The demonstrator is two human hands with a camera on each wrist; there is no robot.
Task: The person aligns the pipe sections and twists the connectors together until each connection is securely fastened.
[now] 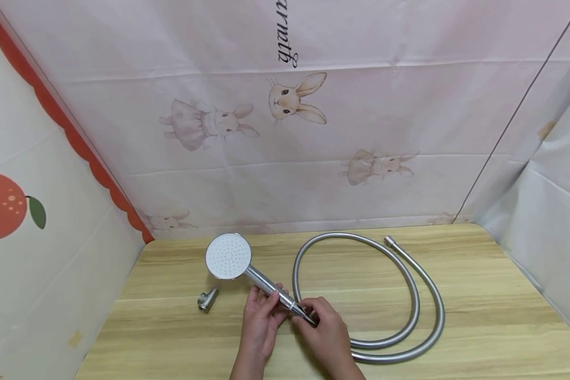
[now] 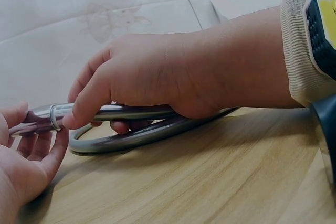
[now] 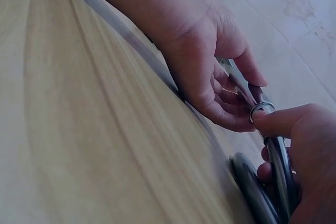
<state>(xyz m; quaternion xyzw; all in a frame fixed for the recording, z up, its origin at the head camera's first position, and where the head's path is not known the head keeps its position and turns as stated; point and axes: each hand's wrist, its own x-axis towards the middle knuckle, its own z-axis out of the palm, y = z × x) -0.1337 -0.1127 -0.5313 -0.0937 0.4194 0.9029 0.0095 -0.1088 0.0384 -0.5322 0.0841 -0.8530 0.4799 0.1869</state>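
A hand shower (image 1: 228, 256) with a round white spray face and silver handle is raised at a slant, its face toward the head camera. My left hand (image 1: 261, 322) holds the handle from below, thumb on top. At the handle's lower end, my right hand (image 1: 325, 330) pinches the end fitting of a grey metal shower hose (image 1: 414, 306). In the left wrist view, a bright ring (image 2: 55, 117) shows where handle and fitting meet, between both hands. The right wrist view shows the same ring (image 3: 261, 109) beside the right thumb. Whether the thread is engaged cannot be seen.
The hose lies looped on the wooden table (image 1: 494, 316), its free end fitting (image 1: 389, 241) near the back edge. Left of the hands lies a small chrome valve fitting (image 1: 207, 300). Behind the table hangs a rabbit-print cloth (image 1: 285, 195), with more printed cloth at both sides.
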